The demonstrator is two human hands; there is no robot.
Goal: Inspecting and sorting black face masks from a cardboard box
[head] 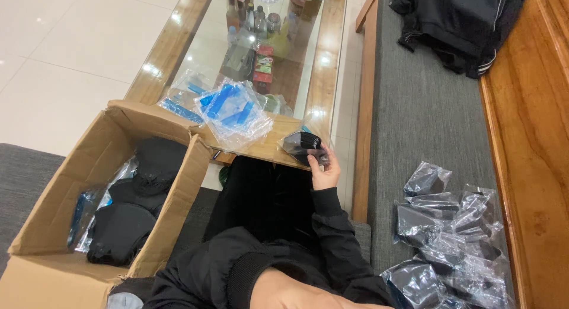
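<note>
An open cardboard box (89, 226) holding caps (139, 190) sits at the person's left, a stack of plastic bags (234, 113) resting on its far flap. Beyond it stands the glass worktop (195, 48), bottles (258, 21) at its far end. At right, bagged items (453, 238) lie heaped on the sofa seat (427, 119), a garment (456, 21) behind them.

The right hand (325, 173) is pinching a glossy clear plastic bag (303, 146) with something black and shiny inside. The box (50, 226) is showing matt brown cardboard, holding matt black cloth caps (121, 226). Crinkled shiny bags (456, 238) are lying on the grey woven cushion (427, 113). The table (172, 42) is gleaming with polished wood around smooth glass.
</note>
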